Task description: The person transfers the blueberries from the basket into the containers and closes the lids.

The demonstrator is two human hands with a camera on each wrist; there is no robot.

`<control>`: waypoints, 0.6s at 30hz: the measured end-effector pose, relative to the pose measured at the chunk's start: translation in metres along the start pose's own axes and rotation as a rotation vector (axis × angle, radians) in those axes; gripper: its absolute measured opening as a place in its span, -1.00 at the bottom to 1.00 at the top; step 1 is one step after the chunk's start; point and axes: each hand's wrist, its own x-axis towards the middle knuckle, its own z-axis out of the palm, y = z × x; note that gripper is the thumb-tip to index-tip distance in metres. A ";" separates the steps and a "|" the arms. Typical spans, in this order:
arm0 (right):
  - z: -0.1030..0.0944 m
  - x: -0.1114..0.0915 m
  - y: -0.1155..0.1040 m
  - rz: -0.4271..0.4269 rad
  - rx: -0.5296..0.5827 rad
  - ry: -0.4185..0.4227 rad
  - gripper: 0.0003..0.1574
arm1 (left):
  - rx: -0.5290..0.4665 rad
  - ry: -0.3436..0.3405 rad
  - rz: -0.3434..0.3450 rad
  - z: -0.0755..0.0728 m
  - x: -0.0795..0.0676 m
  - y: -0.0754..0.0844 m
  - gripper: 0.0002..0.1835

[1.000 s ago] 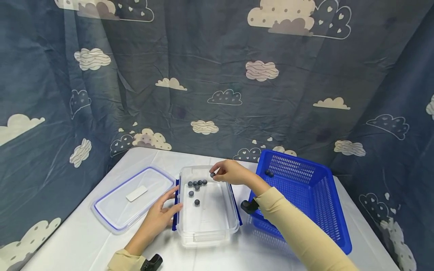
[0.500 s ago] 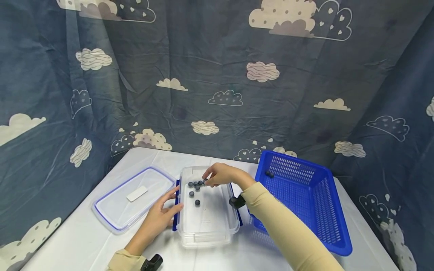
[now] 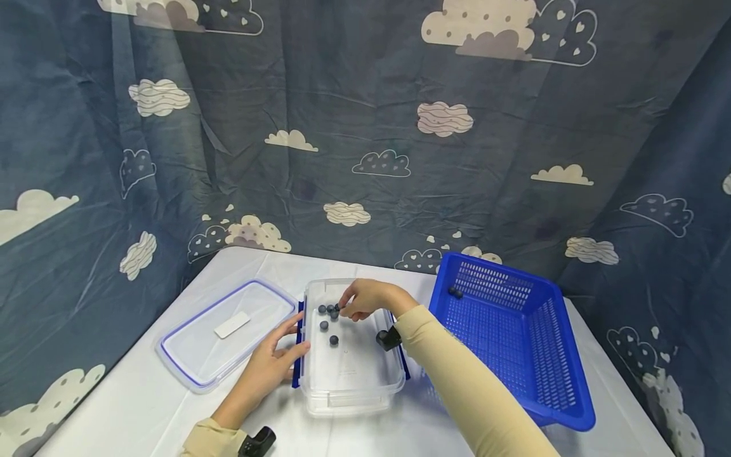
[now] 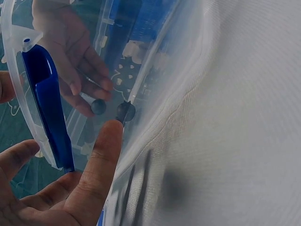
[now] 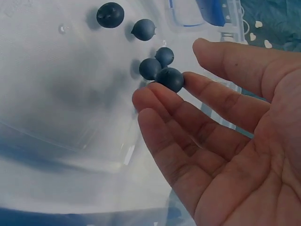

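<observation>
Several blueberries [image 3: 334, 341] lie inside a clear plastic container [image 3: 365, 371] with blue side clasps. Over its far part, my right hand [image 3: 368, 298] reaches down among the clustered berries. The right wrist view has its fingertips right at one blueberry [image 5: 170, 80], with the thumb [image 5: 225, 63] held apart from the fingers. Some of the cluster is hidden behind that hand. My left hand [image 3: 268, 362] rests against the container's left side, fingers extended along it. In the left wrist view its fingers lie around the blue clasp [image 4: 47, 94].
A clear lid [image 3: 188, 346] with a blue seal and a white label [image 3: 231, 325] lies to the left. At the right stands a blue perforated basket [image 3: 562, 355], with blueberries [image 3: 455, 292] in its far left corner. A cloud-print curtain [image 3: 371, 127] hangs behind the table.
My right hand has moved left and slightly toward me, bringing the blueberry it pinched to the clustered ones; its thumb is now apart. My left hand has stayed at the container's side.
</observation>
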 end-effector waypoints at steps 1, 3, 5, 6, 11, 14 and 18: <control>0.001 0.000 0.000 0.008 0.000 0.000 -0.63 | 0.001 -0.001 -0.001 0.000 0.000 0.000 -0.27; 0.003 0.001 -0.001 0.023 0.008 -0.002 -0.65 | 0.002 -0.001 -0.001 -0.001 0.000 0.000 -0.27; 0.004 0.000 -0.001 0.031 0.016 -0.001 -0.65 | 0.002 -0.002 0.000 0.000 0.000 0.000 -0.27; 0.005 -0.001 -0.001 0.033 0.020 0.000 -0.66 | 0.002 -0.002 0.002 0.000 0.000 0.000 -0.26; 0.003 -0.002 -0.001 0.025 -0.001 0.001 -0.64 | -0.008 -0.005 0.004 0.000 0.000 0.000 -0.27; 0.001 -0.002 -0.001 0.021 -0.004 -0.004 -0.62 | -0.010 -0.009 0.004 0.000 0.000 0.001 -0.27; -0.002 -0.005 -0.002 0.014 0.009 -0.009 -0.61 | -0.007 -0.007 0.004 0.001 0.000 0.001 -0.27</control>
